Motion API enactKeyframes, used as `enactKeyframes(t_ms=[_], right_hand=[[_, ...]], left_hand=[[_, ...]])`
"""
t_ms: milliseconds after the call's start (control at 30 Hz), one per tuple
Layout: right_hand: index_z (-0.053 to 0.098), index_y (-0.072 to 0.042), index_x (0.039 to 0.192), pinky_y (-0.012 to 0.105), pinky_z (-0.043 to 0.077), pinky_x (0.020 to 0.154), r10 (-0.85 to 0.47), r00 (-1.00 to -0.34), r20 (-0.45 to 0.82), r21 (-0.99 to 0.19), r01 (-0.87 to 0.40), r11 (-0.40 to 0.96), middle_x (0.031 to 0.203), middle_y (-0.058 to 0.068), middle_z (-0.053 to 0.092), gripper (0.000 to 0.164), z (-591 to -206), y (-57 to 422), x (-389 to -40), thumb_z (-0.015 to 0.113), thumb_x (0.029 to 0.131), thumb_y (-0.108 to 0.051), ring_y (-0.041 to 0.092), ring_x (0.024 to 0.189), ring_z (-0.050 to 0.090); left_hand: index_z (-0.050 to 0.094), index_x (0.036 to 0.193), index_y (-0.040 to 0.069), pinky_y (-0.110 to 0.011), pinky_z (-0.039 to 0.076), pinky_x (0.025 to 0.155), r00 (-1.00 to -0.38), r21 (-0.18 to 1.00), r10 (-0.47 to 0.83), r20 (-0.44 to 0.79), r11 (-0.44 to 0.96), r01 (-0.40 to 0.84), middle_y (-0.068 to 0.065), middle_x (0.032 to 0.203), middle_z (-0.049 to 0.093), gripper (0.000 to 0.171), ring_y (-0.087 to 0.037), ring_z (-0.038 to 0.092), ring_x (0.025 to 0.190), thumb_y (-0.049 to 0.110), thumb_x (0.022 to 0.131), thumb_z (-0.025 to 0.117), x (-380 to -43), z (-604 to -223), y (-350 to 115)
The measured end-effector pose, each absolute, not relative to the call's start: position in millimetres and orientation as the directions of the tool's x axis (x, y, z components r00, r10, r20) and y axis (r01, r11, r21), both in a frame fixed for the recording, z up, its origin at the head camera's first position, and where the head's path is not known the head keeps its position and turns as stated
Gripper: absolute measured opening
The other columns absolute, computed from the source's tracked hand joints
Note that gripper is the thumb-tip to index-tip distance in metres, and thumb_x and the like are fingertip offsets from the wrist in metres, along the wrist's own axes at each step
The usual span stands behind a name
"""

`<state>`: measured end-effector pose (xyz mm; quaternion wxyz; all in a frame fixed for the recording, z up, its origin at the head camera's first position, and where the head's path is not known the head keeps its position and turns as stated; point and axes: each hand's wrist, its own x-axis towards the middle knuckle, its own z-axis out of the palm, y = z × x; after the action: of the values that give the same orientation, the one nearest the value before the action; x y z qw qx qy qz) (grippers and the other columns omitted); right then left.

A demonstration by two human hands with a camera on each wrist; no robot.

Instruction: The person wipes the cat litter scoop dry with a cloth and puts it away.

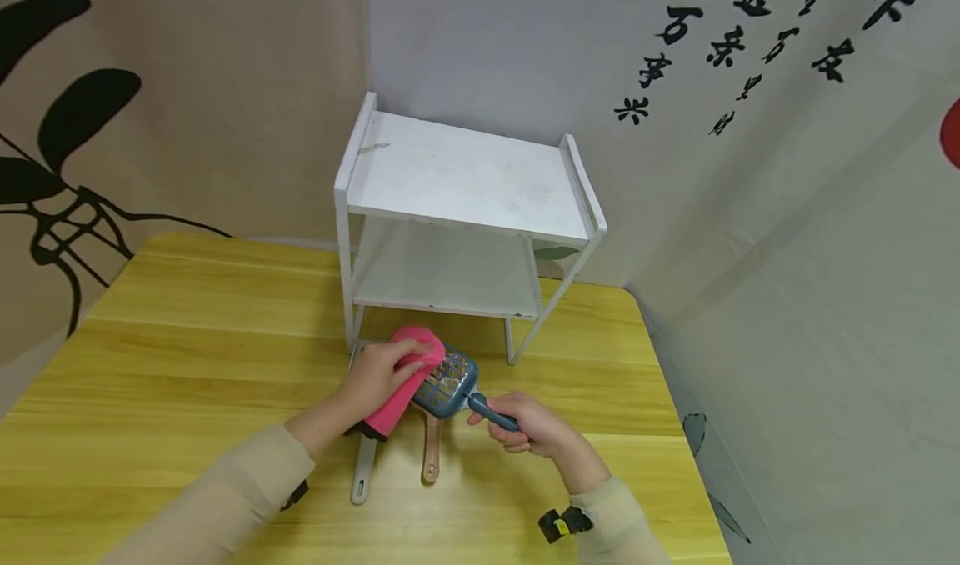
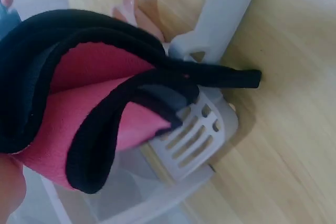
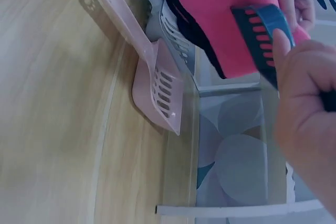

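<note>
My left hand (image 1: 378,382) grips a pink cloth (image 1: 397,402) with black edging, its folds showing in the left wrist view. My right hand (image 1: 536,427) holds the handle of a blue slotted litter scoop (image 1: 448,382). The cloth overlaps the left side of the scoop's pan in the head view. Beneath them lie a pink litter scoop (image 3: 149,77) and a light grey litter scoop (image 2: 194,140), side by side on the table with handles toward me. In the head view the cloth and blue scoop hide most of both pans.
A white two-tier shelf (image 1: 465,169) stands at the back of the yellow wood-grain table (image 1: 225,365), just beyond my hands. Behind it hangs a pale curtain (image 1: 487,48) with black writing and plant prints. A black band (image 1: 562,523) sits at my right wrist.
</note>
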<state>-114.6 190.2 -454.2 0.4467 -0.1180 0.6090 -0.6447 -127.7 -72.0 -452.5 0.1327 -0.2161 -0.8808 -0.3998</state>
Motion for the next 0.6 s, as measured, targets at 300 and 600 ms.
enactKeyframes(t_ms=[300, 600], right_hand=[[0.061, -0.014, 0.097, 0.015, 0.032, 0.041, -0.759, -0.566, -0.323, -0.892, 0.449, 0.044, 0.054, -0.015, 0.053, 0.037, -462, 207, -114, 0.026, 0.104, -0.025, -0.005, 0.039, 0.042], [0.053, -0.013, 0.095, 0.014, 0.029, 0.039, -0.722, -0.576, -0.384, -0.829, 0.56, -0.006, 0.049, -0.014, 0.046, 0.036, -465, 200, -115, 0.02, 0.104, -0.025, -0.004, 0.037, 0.038]], left_hand=[[0.068, 0.092, 0.006, -0.019, 0.041, 0.046, -0.913, 0.754, 0.146, 0.382, 0.521, 0.399, -0.011, 0.082, 0.071, 0.008, 0.001, 0.047, 0.051, 0.009, 0.084, 0.068, -131, -446, -91], [0.069, 0.086, 0.01, -0.018, 0.039, 0.053, -0.891, 0.769, 0.302, 0.34, 0.456, 0.448, 0.0, 0.075, 0.066, 0.008, -0.001, 0.042, 0.06, 0.012, 0.08, 0.073, -119, -444, -80]])
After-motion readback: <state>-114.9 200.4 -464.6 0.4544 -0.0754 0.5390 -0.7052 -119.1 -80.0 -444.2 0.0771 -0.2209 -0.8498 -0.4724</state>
